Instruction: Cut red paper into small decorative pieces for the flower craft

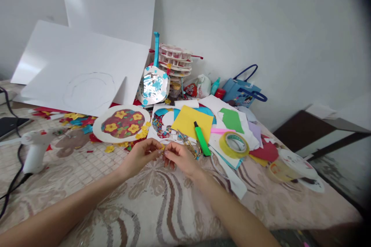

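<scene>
My left hand point(146, 155) and my right hand point(180, 158) meet over the front of the tablecloth, fingertips pinched close together. Between them a small yellow piece point(162, 148) shows, mostly covered by the fingers; its exact shape cannot be made out. Just behind the left hand lie yellow flower cut-outs point(142, 134), beside a white oval board point(97, 128) decorated with yellow flowers on red. Right of my right hand are scissors point(191, 147), and a green box cutter point(202, 139) resting partly on a yellow paper sheet point(185, 119).
A white hot glue gun point(34, 150) with a black cord stands at left. Yellowish tape point(234, 144) lies on paper scraps at right. Large white boards point(81, 65) lean on the wall near a blue-handled round piece point(153, 85), stacked white rings point(175, 60) and a blue bag point(239, 92).
</scene>
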